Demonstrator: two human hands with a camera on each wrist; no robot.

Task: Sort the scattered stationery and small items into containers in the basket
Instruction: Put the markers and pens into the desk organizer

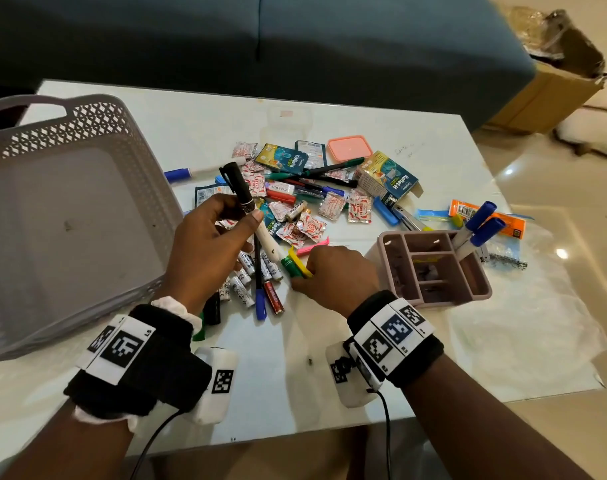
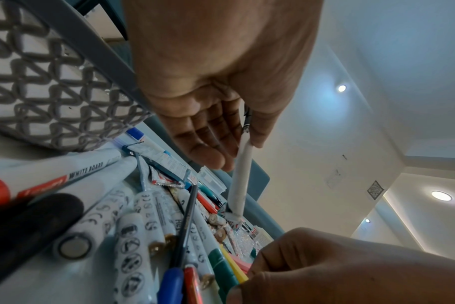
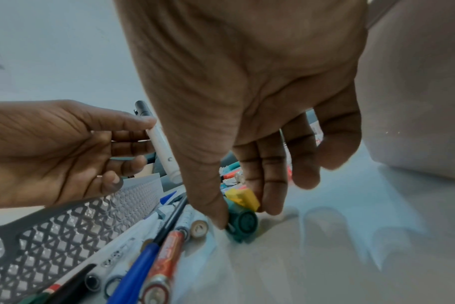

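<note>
While the right hand pinches a green marker and yellow clip low on the glossy table, the left hand just beside it grips a white marker with black cap, raised. Cylindrical batteries lie between them. Beyond: crinkly sachets; perforated grey basket left, pink compartmented organizer right.

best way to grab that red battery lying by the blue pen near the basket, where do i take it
Take the red battery round its middle, pinching across its width from above. It lies flat on the table, with the blue pen close along its left flank and white batteries beyond, so sideways entry is crowded. Its right flank faces bare table, so a finger probably slips in there most easily.
</note>
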